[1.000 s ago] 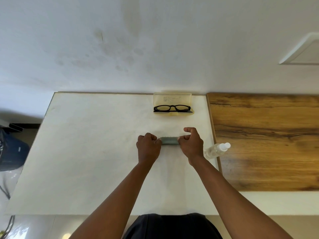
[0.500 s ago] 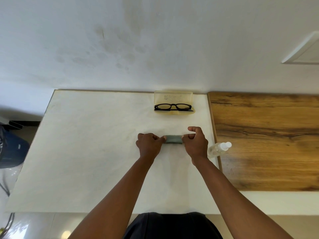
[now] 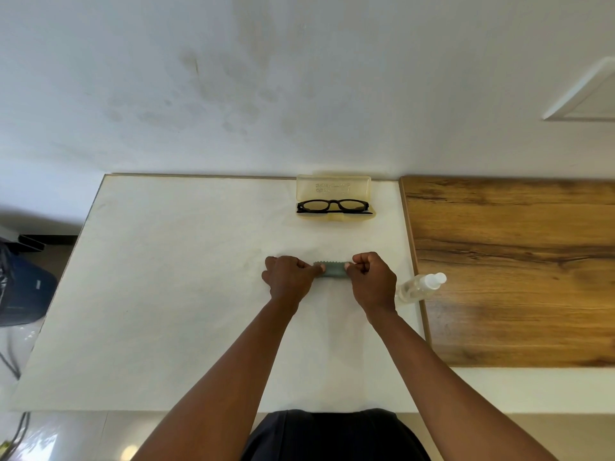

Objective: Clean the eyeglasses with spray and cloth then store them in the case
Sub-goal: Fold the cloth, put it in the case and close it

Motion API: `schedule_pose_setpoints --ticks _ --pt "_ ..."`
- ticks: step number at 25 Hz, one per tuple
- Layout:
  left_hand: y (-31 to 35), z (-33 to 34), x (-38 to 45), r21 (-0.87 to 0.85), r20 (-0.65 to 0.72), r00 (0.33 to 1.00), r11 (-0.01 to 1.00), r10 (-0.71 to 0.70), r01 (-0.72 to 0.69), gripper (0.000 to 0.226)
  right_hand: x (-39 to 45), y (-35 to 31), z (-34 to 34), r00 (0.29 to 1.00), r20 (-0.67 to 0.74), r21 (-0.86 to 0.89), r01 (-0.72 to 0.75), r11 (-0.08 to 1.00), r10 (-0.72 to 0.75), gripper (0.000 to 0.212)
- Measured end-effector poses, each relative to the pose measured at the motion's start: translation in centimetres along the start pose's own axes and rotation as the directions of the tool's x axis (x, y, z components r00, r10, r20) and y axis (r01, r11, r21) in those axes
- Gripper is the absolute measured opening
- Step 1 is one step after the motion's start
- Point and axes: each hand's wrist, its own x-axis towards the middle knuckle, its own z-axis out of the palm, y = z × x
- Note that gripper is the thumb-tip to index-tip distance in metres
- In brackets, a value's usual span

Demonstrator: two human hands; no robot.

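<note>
1. The white table stretched from the wall towards the person, with a wooden board lying along its right side.
2. The open, yellowish case stood at the far edge of the table, its lid upright against the wall.
3. The black eyeglasses lay folded in the case's lower half, lenses facing the person.
4. The left hand had its fingers curled, pinching the left end of the cloth.
5. The right hand pinched the right end likewise.
6. The clear spray bottle lay on its side just beside the right hand, across the board's edge.
7. The grey-green cloth, folded small with a zigzag edge, was stretched between both hands near the table's middle.
</note>
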Motion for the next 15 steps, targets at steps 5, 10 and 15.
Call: schedule_pose_setpoints --ticks 5,10,15 --pt "0.5 0.2 0.0 -0.030 0.025 0.997 0.997 -0.066 0.067 0.028 0.5 -0.1 0.5 1.000 -0.002 -0.091 -0.003 0.996 0.003 0.016" --pt "0.9 0.1 -0.2 -0.056 0.026 0.993 0.992 -0.114 0.115 0.028 0.9 -0.4 0.4 0.997 0.015 -0.073 -0.072 0.995 0.073 0.015" --pt "0.9 0.2 -0.4 -0.120 -0.010 0.991 0.984 -0.133 0.131 0.028 1.1 -0.8 0.1 0.993 0.066 -0.096 -0.094 0.991 0.100 0.021"
